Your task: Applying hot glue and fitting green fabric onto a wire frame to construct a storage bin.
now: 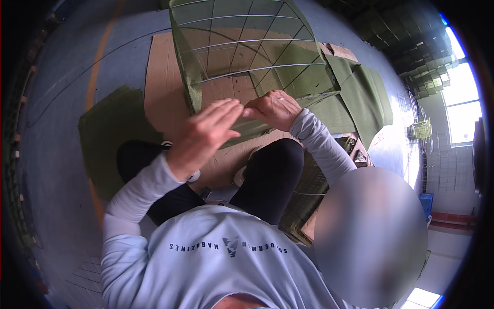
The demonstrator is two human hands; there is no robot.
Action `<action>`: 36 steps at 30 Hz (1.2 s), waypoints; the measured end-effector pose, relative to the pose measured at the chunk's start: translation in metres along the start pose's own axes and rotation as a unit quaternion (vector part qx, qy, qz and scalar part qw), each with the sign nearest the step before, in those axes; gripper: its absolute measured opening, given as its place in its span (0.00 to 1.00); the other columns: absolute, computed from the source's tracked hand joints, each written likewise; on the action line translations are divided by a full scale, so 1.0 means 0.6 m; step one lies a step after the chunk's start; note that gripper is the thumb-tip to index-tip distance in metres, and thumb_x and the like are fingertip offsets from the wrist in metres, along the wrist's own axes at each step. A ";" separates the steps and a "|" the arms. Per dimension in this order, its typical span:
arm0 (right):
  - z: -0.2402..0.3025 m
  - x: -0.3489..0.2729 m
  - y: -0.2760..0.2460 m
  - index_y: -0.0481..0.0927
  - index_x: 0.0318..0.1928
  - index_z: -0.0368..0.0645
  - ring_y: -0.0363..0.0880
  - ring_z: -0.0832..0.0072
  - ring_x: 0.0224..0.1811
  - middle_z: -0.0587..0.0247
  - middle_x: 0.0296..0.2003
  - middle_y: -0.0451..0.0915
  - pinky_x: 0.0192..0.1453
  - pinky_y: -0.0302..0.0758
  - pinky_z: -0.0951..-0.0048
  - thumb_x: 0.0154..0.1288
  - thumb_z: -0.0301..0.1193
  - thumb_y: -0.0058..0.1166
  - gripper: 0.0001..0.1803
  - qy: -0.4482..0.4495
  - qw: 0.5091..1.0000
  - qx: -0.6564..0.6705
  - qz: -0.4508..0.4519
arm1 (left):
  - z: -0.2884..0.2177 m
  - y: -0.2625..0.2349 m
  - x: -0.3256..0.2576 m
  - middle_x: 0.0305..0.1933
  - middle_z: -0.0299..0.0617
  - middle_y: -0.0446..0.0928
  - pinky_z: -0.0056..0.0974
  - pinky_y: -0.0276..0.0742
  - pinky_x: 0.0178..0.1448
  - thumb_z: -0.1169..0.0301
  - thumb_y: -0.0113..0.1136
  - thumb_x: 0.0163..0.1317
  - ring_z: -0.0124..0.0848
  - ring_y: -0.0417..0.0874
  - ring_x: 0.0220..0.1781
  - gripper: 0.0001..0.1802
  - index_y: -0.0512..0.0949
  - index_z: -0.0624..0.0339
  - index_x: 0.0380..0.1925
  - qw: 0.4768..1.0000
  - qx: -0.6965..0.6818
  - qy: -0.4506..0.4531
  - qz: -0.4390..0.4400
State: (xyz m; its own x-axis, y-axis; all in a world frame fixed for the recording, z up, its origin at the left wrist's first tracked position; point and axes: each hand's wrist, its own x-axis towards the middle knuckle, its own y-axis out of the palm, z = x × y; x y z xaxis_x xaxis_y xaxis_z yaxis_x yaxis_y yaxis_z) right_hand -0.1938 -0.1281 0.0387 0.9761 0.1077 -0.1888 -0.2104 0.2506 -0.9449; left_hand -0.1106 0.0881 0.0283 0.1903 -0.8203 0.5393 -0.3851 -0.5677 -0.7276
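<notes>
One bare left hand [207,125]: fingers lay straight and close together, thumb apart, with nothing visible in hold. One bare right hand [278,109]: fingers were bent; whether they held anything could not be told. One box-shaped metal-wire frame with olive-green sheeting [252,39]: stood just beyond both hands, over a flat brown cardboard sheet [162,87].

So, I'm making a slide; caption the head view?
Left hand and right hand near a wire frame with green mesh, cardboard beneath.
</notes>
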 end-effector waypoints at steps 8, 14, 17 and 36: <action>-0.037 -0.054 0.026 0.80 0.47 0.38 0.81 0.55 0.41 0.53 0.36 0.83 0.46 0.78 0.62 0.61 0.24 0.56 0.13 -0.122 0.959 0.133 -0.219 | 0.004 0.070 0.010 0.29 0.43 0.78 0.39 0.78 0.33 0.77 0.59 0.56 0.38 0.83 0.32 0.09 0.76 0.65 0.38 0.994 0.082 -0.067 0.018; -0.008 -0.008 -0.008 0.79 0.43 0.41 0.82 0.55 0.38 0.53 0.31 0.82 0.41 0.78 0.60 0.64 0.27 0.53 0.08 -0.097 0.973 0.122 -0.170 | 0.043 0.017 0.026 0.29 0.44 0.80 0.39 0.78 0.32 0.77 0.60 0.56 0.39 0.83 0.30 0.05 0.76 0.63 0.32 0.998 0.047 -0.036 0.009; 0.001 0.015 0.003 0.79 0.45 0.41 0.82 0.55 0.35 0.53 0.30 0.82 0.40 0.77 0.60 0.65 0.28 0.53 0.09 -0.106 0.972 0.149 -0.144 | 0.067 -0.012 0.008 0.29 0.46 0.81 0.38 0.79 0.34 0.80 0.61 0.54 0.41 0.84 0.32 0.08 0.78 0.64 0.35 0.998 0.016 -0.056 0.026; -0.064 -0.061 0.014 0.82 0.40 0.40 0.82 0.56 0.31 0.51 0.29 0.82 0.37 0.77 0.62 0.64 0.31 0.56 0.09 -0.051 0.972 0.106 -0.202 | 0.045 0.043 0.039 0.28 0.43 0.79 0.41 0.77 0.32 0.77 0.58 0.57 0.40 0.82 0.32 0.05 0.73 0.62 0.33 0.999 0.023 -0.042 0.026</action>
State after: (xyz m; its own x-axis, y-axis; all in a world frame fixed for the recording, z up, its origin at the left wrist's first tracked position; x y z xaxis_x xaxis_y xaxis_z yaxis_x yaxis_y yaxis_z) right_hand -0.2291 -0.1667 0.0274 0.9730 0.0517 0.2251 0.1729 0.4833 -0.8582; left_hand -0.0917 0.0523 0.0108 0.2464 -0.8509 0.4640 -0.3543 -0.5247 -0.7741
